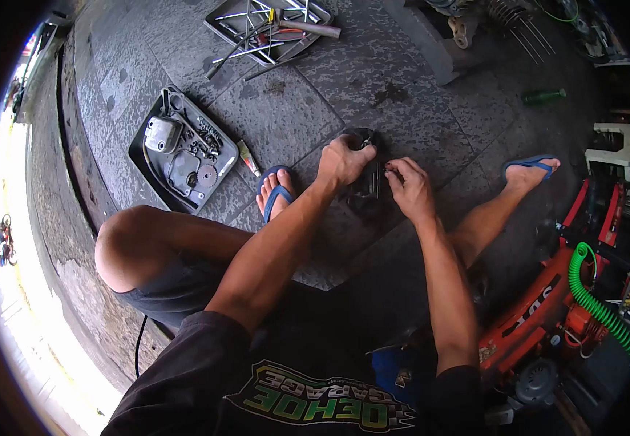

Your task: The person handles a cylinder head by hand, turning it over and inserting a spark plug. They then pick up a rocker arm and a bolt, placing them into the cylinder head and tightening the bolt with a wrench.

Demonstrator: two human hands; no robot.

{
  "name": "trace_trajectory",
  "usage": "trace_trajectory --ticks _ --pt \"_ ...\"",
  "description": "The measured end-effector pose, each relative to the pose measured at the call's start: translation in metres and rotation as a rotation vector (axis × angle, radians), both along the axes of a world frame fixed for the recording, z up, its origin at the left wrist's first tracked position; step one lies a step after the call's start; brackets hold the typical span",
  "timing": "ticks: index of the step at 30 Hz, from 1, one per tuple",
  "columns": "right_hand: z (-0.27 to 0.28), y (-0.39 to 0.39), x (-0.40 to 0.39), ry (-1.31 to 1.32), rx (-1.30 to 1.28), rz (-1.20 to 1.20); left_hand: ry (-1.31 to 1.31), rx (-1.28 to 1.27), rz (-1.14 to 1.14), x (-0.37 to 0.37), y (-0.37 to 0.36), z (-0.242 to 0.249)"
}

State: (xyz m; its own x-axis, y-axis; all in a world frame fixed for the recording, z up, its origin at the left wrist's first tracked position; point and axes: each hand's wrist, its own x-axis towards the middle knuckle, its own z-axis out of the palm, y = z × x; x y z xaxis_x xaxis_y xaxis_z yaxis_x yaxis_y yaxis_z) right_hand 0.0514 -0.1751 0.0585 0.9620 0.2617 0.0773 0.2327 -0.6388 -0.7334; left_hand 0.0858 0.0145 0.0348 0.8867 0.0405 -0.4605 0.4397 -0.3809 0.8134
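Dark part (373, 187): one, between the hands, at the floor (431, 127); looks stiff, probably fairly heavy and slick if oily; its upper end seems the place to grip
Left hand (348, 160): fingers closed on that upper end
Right hand (411, 185): fingertips narrow, just beside it; cannot tell whether they hold anything
Floor count: one parts tray (156, 174), one tool tray (222, 35), one tube (248, 158), one green bottle (544, 96)
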Motion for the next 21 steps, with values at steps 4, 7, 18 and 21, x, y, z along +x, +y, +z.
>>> trace_trajectory --ticks 4,7,18,21 --pt "-0.001 -0.002 -0.002 -0.017 0.012 -0.010 -0.009 0.007 -0.005 0.001 -0.002 0.004" --pt "-0.002 -0.002 -0.005 0.036 0.049 -0.050 -0.004 0.042 -0.006 -0.002 -0.003 0.005" --pt "-0.012 0.002 -0.017 0.118 0.103 -0.218 -0.002 0.009 0.015 -0.001 -0.002 0.007" --pt "-0.013 0.003 -0.013 0.112 0.080 -0.224 0.001 0.020 -0.007 -0.002 0.000 0.007"
